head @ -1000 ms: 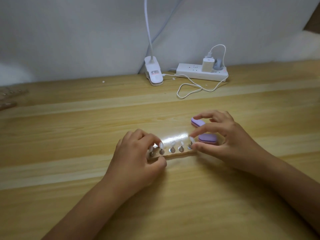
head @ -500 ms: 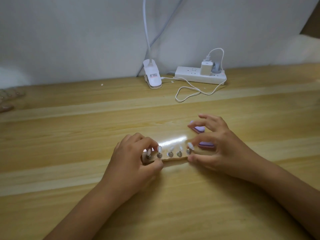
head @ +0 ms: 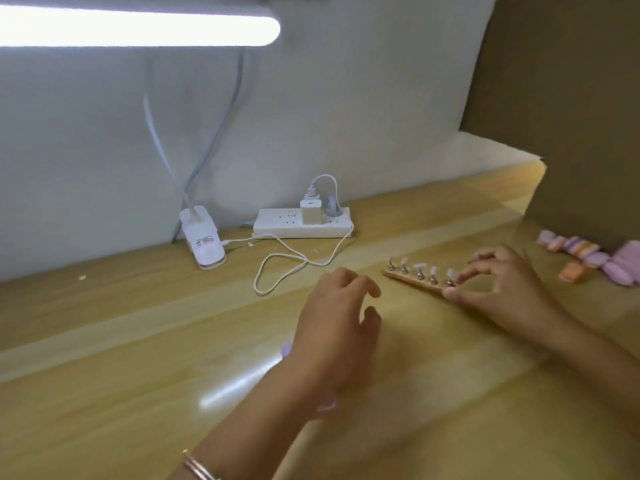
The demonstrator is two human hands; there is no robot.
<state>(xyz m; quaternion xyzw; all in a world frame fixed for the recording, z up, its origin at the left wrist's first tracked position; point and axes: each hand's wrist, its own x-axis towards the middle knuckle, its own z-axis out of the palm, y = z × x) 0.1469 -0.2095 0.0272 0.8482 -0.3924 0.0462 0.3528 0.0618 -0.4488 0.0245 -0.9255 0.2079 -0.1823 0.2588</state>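
A narrow wooden strip [head: 408, 278] lies on the wooden table, right of centre, and carries several small metal stands with white nail tips. My right hand [head: 502, 289] pinches its near right end between thumb and forefinger. My left hand [head: 336, 327] hovers to the left of the strip with its fingers loosely curled, holding nothing and apart from the strip. Two purple blocks [head: 285, 349] peek out from under my left forearm and are mostly hidden.
A lit lamp bar [head: 138, 27] hangs at the top left above its white clip base [head: 202, 242]. A power strip [head: 301, 225] with a charger and a looped white cable [head: 294, 261] lies at the back. Several pastel blocks [head: 588, 254] are piled at the right, below a brown panel [head: 571, 98].
My left hand has let go of the strip and drawn back. My right hand has carried the strip away to the right. The view has risen and turned, showing the lamp bar.
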